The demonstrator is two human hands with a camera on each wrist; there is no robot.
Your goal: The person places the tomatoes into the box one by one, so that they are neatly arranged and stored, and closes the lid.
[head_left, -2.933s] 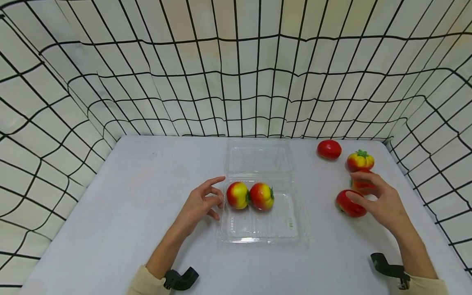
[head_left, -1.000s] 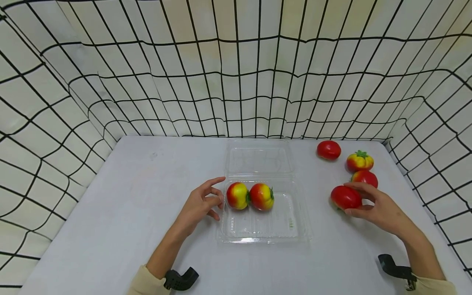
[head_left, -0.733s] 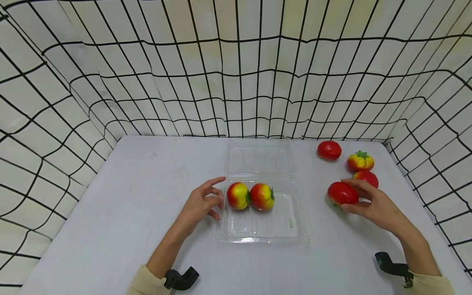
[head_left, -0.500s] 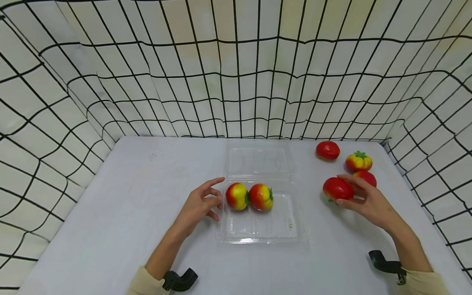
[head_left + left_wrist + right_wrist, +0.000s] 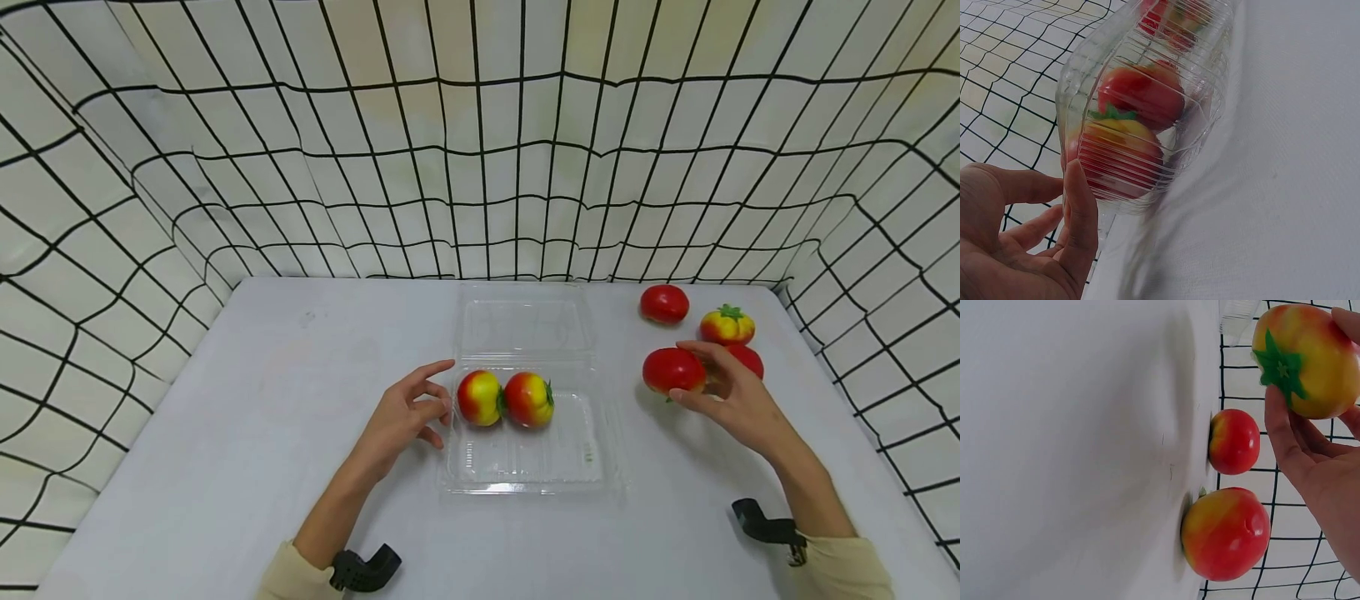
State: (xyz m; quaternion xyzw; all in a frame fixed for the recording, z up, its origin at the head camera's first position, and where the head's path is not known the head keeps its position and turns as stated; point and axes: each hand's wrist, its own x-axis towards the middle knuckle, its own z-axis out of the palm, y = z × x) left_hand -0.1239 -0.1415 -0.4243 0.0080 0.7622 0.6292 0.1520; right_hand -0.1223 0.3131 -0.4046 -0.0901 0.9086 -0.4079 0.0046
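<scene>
My right hand point(image 5: 731, 400) grips a toy tomato point(image 5: 673, 371) between thumb and fingers, raised above the table at the right. Its yellow-red underside with a green star-shaped calyx shows in the right wrist view, turned toward the camera. Beside the left edge of the clear plastic clamshell box point(image 5: 525, 458), my left hand point(image 5: 408, 421) rests with relaxed, spread fingers, its fingertips right at the rim. In the left wrist view the thumb point(image 5: 1079, 206) overlaps that rim. Two toy tomatoes, a left one point(image 5: 480, 398) and a right one point(image 5: 529, 400), lie side by side in the box's back-left part.
The box's lid point(image 5: 525, 325) lies flat behind its base. On the table's right side lie a red tomato point(image 5: 664, 304), a yellow-red one point(image 5: 727, 325) and another red one point(image 5: 750, 360), partly hidden by my right hand. Black netting point(image 5: 487, 154) over white walls surrounds the table.
My right hand has taken hold of the nearest tomato on the right, lifted it and carried it leftward and away from me. The left hand has stayed at the box.
</scene>
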